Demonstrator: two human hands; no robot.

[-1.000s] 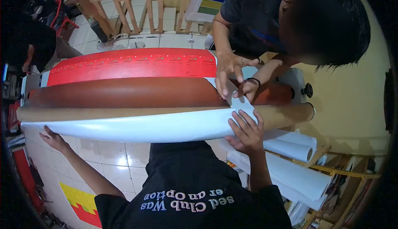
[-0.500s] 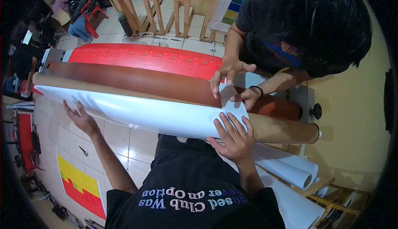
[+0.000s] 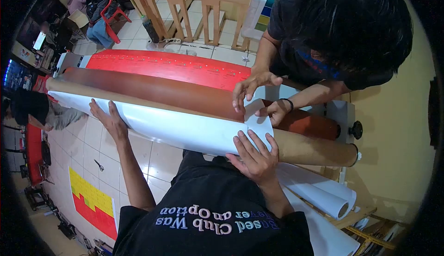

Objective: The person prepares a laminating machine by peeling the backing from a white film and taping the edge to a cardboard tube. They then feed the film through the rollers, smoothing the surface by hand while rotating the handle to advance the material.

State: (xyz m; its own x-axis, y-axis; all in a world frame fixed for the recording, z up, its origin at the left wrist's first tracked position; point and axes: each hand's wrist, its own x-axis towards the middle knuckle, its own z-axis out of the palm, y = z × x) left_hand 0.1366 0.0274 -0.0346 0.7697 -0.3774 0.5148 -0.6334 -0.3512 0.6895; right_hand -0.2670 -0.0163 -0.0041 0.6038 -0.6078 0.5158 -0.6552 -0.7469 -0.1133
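A glossy white sheet [image 3: 185,128] curves over a long roll with a brown cardboard core [image 3: 314,147] showing at its right end. Against the sheet's front, left of its middle, my left hand [image 3: 111,121] rests with fingers spread. Near the sheet's right edge lies my right hand [image 3: 256,158], open, its fingers flat on the white surface. Just beyond it, a co-worker's two hands hover over and hold a white corner flap [image 3: 255,111]. Behind the sheet runs a reddish-brown roller [image 3: 162,89].
A red printed sheet [image 3: 171,66] slopes behind the rollers. The co-worker [image 3: 351,34] leans in from the right. White paper rolls [image 3: 319,193] lie at lower right. Scissors [image 3: 98,165] and a yellow-red print [image 3: 92,202] are on the tiled floor. A wooden railing [image 3: 199,10] stands behind.
My left hand has moved right and up onto the sheet's front. My right hand stays near the right edge. The camera view has shifted slightly; a person at far left is more visible.
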